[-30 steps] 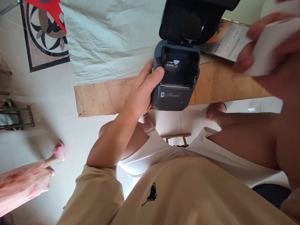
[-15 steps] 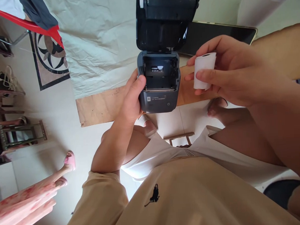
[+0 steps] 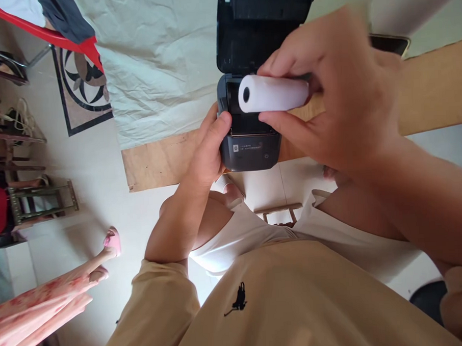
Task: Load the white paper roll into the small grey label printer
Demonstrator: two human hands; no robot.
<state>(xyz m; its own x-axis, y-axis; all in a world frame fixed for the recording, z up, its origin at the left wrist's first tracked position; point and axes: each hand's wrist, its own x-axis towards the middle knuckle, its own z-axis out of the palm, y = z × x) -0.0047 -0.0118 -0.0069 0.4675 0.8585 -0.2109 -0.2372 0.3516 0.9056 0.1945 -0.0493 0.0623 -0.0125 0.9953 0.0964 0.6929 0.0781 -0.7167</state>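
Observation:
A dark label printer [image 3: 251,151] is in the middle of the head view, its black lid [image 3: 261,44] swung up and away from me. My left hand [image 3: 210,148] grips the printer's left side, with the thumb on the rim. Between thumb and fingers, my right hand [image 3: 338,92] holds a white paper roll [image 3: 275,93] over the paper bay. The roll lies sideways, its dark core hole facing left. It hides much of the bay, so I cannot tell whether it touches the inside.
A pale green cloth [image 3: 157,64] covers much of the wooden table [image 3: 157,163]. A large white roll [image 3: 403,7] stands at the back right, near a dark flat device [image 3: 389,43] partly behind my hand. At left are another person's legs in pink slippers [image 3: 112,242] and a small stool [image 3: 44,201].
My right hand has brought the paper roll leftward over the printer's bay and turned it from upright to sideways. My left hand keeps its hold on the printer.

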